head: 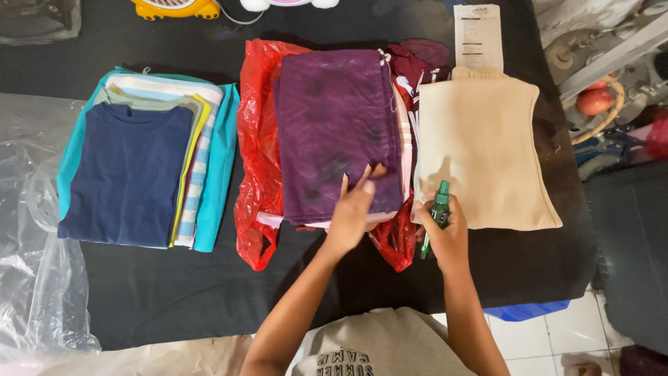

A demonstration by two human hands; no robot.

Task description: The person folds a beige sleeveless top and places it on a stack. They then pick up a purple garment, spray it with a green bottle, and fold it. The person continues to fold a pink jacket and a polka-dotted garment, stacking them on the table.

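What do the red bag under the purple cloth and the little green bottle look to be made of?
Red bag: thin glossy plastic film, crinkled, with shiny highlights. Green bottle in the right hand: probably translucent plastic, though glass is possible.

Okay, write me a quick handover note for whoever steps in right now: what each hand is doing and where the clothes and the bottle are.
Left hand: open, fingers flat on the folded purple garment, which tops a stack lying on a red plastic bag.
Right hand: gripping a small green spray bottle at the near corner of the folded beige garment.
Folded pile with a navy shirt on top sits at far left.
Done: three folded stacks on the black table.
Left: the purple stack is not inside the bag.
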